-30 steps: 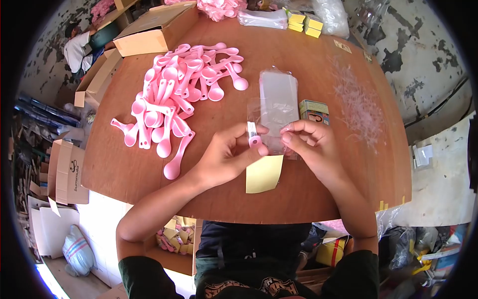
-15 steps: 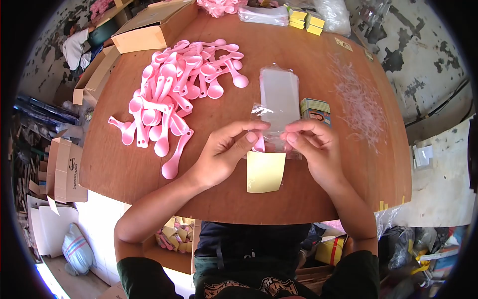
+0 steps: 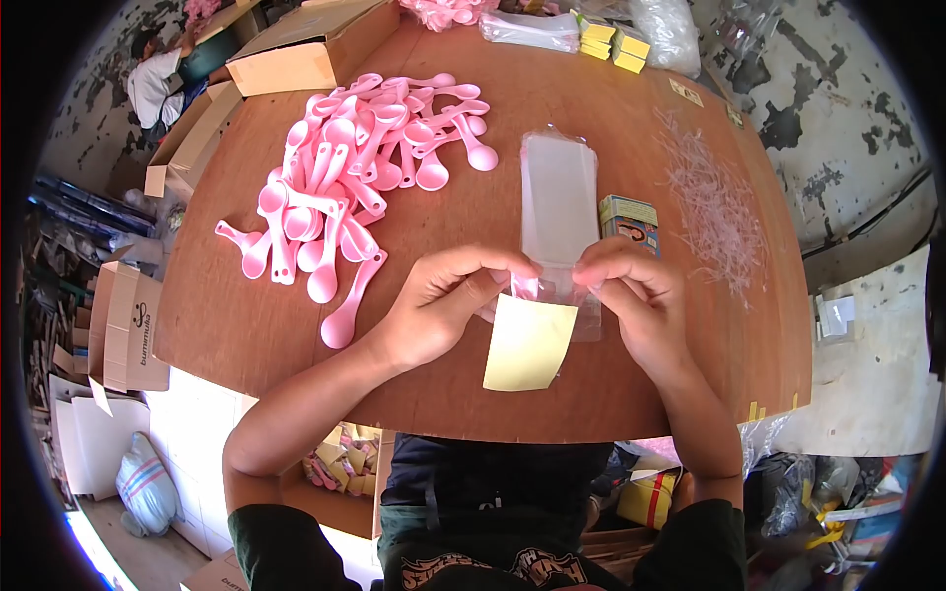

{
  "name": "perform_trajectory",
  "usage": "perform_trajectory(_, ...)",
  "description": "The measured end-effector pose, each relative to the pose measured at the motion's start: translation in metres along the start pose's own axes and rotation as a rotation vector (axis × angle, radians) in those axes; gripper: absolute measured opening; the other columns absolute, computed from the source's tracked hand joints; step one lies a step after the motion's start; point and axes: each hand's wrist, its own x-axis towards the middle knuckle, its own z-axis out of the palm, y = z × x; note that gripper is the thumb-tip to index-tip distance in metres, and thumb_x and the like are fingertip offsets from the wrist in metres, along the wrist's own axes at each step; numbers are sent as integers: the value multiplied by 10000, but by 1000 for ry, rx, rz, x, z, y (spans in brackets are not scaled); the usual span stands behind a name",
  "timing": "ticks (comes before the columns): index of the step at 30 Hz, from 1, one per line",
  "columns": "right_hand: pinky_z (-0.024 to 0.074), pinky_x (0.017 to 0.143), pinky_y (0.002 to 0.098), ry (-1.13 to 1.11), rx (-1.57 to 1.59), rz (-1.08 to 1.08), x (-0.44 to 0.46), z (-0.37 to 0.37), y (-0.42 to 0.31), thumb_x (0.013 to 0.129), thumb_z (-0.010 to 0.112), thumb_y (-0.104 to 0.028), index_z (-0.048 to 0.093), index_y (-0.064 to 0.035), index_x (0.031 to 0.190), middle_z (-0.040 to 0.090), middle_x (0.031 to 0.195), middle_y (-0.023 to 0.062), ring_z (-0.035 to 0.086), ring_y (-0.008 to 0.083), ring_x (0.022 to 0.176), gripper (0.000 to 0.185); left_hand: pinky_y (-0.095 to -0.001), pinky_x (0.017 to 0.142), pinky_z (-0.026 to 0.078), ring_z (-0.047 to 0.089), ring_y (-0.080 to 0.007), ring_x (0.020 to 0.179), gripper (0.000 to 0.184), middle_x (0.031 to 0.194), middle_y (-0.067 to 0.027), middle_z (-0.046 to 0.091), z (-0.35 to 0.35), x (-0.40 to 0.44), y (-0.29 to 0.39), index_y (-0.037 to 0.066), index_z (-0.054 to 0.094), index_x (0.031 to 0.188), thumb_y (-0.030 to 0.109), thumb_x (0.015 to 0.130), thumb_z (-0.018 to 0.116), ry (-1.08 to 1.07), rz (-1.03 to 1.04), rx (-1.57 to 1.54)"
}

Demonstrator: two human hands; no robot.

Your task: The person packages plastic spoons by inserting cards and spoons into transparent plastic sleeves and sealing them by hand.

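Your left hand point(image 3: 443, 307) and right hand point(image 3: 642, 300) pinch a clear bag point(image 3: 558, 284). A yellow card point(image 3: 530, 343) extends toward the surface's point(image 3: 246, 345) near edge.

"How do the walls point(image 3: 833, 128) look?"
"Pale, mottled with dark, flaking patches."
"And lower down?"
"A white floor point(image 3: 202, 414), brightly lit, left of the broad brown wooden table point(image 3: 453, 406)."

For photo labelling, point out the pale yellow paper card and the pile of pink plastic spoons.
Pale yellow paper card point(image 3: 531, 344): head view, centre of face.
Pile of pink plastic spoons point(image 3: 336, 165): head view, a central spoon.
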Motion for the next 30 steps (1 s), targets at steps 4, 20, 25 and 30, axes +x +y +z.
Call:
perform_trajectory(4,467,741,247,-14,-29,-35,1,2,-3,847,517,134,687,29,936,620,958,85,596,128,868,218,-277,767,545,657,-154,935,206,1074,-84,667,0,-1,-1,29,625,1083,61,1014,434,13,58,34)
perform_trajectory(20,505,726,242,-52,-41,-49,-1,6,-7,855,595,77,663,54,957,583,981,96,604,130,863,124,-229,758,489,599,-78,925,59,988,-45,644,-2,0,-3,24,556,1021,53,969,557,-69,12,-112)
perform_trajectory(25,590,757,263,-21,38,-20,-2,7,-1,834,672,68,629,64,963,552,1018,96,629,141,890,136,-223,778,476,589,-74,966,121,997,-53,650,0,1,1,17,538,1036,-26,932,583,-79,88,-9)
perform_trajectory(30,602,821,289,-58,76,118,0,2,-4,807,692,85,609,48,1034,543,1069,86,640,188,974,244,-229,798,476,592,-80,974,188,1010,-72,669,0,3,0,11,523,1105,-42,931,571,-66,128,104)
